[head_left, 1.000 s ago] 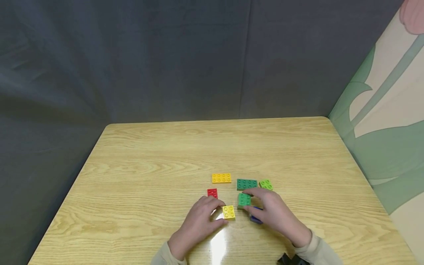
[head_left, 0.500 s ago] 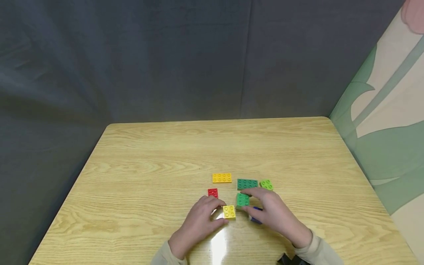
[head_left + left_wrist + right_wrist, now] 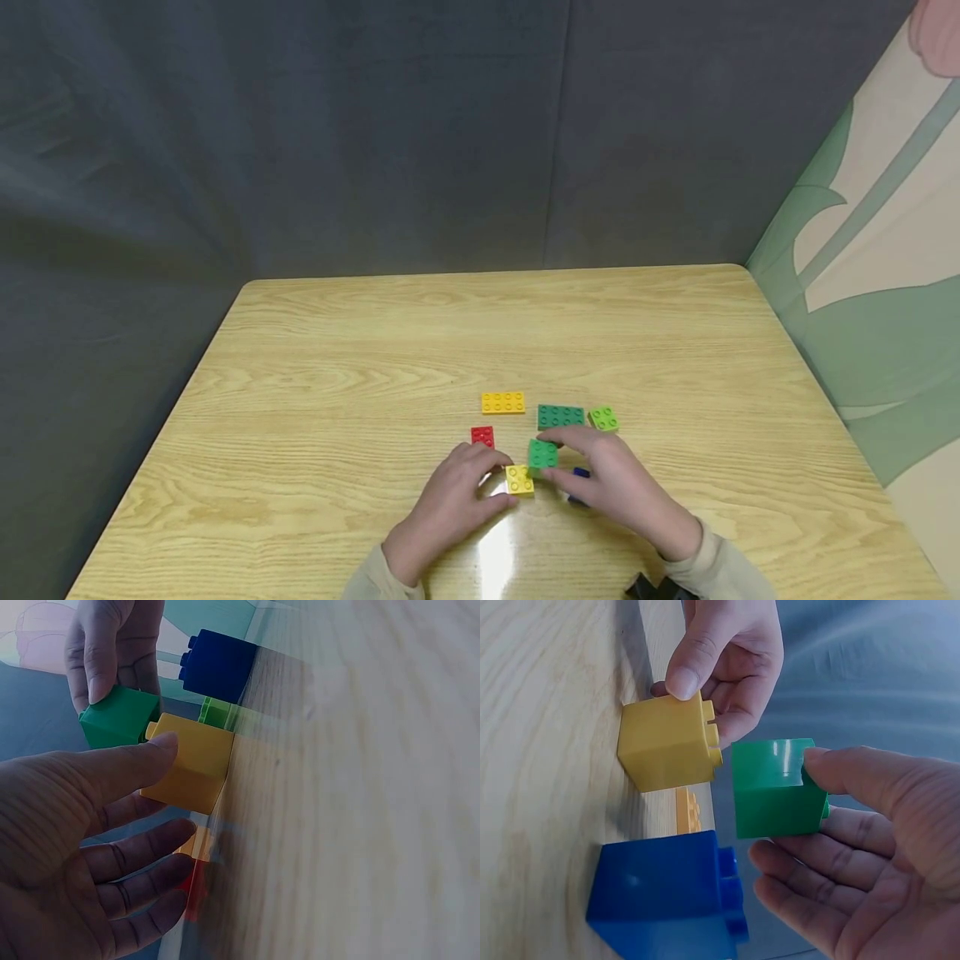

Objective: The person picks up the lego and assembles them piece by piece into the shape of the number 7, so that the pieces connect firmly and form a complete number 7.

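1. Left hand [image 3: 453, 487] angles inward, thumb and forefinger pinching the yellow brick [image 3: 519, 480] down on the tabletop [image 3: 360, 375].
2. Right hand [image 3: 615, 471] grips the green brick [image 3: 776, 787], raised just above the yellow studs, wrist slanting in over the blue brick [image 3: 667, 885].

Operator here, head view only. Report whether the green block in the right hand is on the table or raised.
Observer: Raised. The right wrist view shows the green block held higher than the studs of the yellow block.

Operator: Copy. Tell me whether the yellow one is lifted too.

Observer: No. From the left wrist view, its base rests on the table.

Operator: Now the dark one, mostly hidden behind the right hand. Say which way it stands.

Observer: That is the blue block. In the right wrist view, its studs face up, away from the table.
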`<state>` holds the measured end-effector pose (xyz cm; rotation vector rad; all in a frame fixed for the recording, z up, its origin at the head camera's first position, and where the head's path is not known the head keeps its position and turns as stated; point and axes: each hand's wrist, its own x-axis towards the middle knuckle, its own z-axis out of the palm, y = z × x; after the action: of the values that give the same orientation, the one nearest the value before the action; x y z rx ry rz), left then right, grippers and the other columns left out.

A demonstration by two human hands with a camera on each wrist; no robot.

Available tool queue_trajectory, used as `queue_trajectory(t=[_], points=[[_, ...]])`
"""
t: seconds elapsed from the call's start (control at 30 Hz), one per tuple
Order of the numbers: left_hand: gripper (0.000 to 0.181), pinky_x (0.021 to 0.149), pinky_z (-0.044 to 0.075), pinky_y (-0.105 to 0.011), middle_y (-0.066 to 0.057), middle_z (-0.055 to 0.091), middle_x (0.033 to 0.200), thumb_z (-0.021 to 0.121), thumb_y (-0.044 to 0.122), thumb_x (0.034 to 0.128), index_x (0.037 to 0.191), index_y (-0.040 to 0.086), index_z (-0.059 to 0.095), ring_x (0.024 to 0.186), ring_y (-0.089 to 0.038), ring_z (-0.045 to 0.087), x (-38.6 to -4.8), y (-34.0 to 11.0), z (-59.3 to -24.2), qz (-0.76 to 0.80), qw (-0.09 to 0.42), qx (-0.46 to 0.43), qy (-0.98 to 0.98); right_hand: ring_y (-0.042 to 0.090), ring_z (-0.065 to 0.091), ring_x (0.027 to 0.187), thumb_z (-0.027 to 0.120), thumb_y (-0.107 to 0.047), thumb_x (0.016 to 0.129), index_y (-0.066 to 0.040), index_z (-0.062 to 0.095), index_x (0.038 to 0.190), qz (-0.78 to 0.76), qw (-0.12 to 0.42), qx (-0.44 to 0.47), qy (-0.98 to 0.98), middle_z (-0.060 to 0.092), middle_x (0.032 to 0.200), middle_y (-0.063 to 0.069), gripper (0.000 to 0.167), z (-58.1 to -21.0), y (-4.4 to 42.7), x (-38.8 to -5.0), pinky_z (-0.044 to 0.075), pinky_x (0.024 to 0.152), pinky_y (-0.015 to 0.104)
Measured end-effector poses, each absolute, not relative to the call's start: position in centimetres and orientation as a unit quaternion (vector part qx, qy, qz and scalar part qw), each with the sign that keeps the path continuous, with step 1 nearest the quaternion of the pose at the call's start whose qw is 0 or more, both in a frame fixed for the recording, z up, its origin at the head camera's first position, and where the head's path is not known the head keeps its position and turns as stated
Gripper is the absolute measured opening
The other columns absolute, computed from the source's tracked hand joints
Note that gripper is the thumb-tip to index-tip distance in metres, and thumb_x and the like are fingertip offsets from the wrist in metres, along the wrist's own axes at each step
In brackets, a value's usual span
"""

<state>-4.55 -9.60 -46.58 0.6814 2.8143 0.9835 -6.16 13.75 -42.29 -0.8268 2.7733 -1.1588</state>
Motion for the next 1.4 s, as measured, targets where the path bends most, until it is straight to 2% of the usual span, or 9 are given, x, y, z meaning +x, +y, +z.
queue_trajectory(t=[0.53,1.4], points=[[0.036,0.089,0.047,-0.028,0.011,0.063,0.108,0.078,0.036,0.0824,0.112,0.020,0.067,0.099,-0.007,0.053,-4.5,-9.7,-46.7,0.318,0.034,0.237,0.917,0.023,0.062,0.110,0.075,-0.021,0.086,-0.007,0.068,0.117,-0.366,0.018,-0.297,0.882,0.069,0.115,0.002,0.035,-42.3,13.0,-5.9,0.050,0.093,0.045],[0.041,0.085,0.047,-0.026,0.006,0.064,0.104,0.079,0.036,0.0810,0.113,0.014,0.067,0.094,-0.008,0.053,-4.4,-9.7,-46.7,0.312,0.014,0.243,0.918,0.023,0.060,0.114,0.077,-0.024,0.084,-0.006,0.066,0.120,-0.372,0.031,-0.322,0.870,0.067,0.120,0.003,0.042,-42.9,12.4,-5.9,0.047,0.098,0.045]])
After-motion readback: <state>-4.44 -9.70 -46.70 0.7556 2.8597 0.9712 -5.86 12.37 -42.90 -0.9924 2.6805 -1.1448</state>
